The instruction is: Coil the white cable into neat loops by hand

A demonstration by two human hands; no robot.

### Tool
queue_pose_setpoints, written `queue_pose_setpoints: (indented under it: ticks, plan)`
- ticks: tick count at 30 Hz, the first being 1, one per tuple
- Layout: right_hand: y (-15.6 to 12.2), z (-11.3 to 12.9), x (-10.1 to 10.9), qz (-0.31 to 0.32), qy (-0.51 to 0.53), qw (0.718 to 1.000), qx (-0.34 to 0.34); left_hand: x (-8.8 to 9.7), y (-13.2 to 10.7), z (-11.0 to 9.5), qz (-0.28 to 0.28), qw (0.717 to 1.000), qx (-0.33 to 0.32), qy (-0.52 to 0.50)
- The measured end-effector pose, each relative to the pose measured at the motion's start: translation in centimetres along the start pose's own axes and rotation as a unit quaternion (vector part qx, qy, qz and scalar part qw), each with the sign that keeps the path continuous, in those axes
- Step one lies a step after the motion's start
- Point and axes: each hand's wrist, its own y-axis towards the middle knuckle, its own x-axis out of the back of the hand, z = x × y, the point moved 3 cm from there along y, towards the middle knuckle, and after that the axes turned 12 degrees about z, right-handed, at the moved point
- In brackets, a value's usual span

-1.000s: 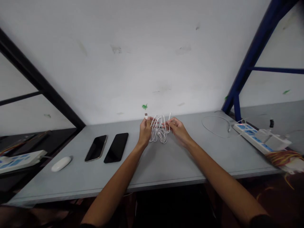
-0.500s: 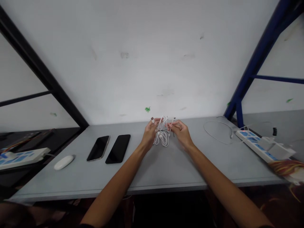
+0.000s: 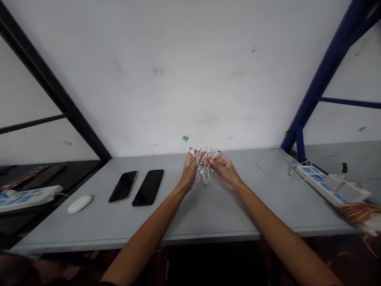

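A coiled white USB cable (image 3: 205,175) is between my two hands, over the far middle of the grey table. My left hand (image 3: 189,169) grips one side of the coil, with a USB plug sticking up by its fingertips. On the other side, my right hand (image 3: 224,169) pinches the cable near its other, smaller connector. The loops bunch together and hang below my fingers. A dark thin tie at the middle of the coil is mostly hidden.
Left of my arms lie two black-screened phones (image 3: 148,188) and a white rounded case (image 3: 79,204). A power strip (image 3: 320,184) with white chargers and a loose white cable (image 3: 272,155) lie to the right. A wall (image 3: 184,87) stands behind the grey table (image 3: 214,214).
My right hand has shifted slightly left, closer to my left hand. The dark thin tie, seen sticking out near my right fingers before, now shows less.
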Motion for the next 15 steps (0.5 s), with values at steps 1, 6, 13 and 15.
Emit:
queue_pose_setpoints:
  ticks: [1, 6, 13, 15]
  plan:
    - [0.0, -0.2, 0.1, -0.001, 0.003, 1.0, -0.009, -0.2, 0.0, 0.5, -0.005, 1.0, 0.023, -0.02]
    - [0.2, -0.9, 1.7, -0.077, -0.175, 0.982, 0.007, -0.9, -0.5, 1.5, -0.009, 0.995, 0.084, -0.044]
    - [0.1, -1.5, 1.2, -0.013, -0.153, 0.987, -0.056, -2.0, -1.6, 1.1, 0.037, 0.993, 0.081, 0.076]
    - [-0.1, -1.4, 0.9, -0.015, -0.092, 0.993, -0.077, -2.3, -1.7, 1.3, 0.06, 0.988, 0.09, 0.113]
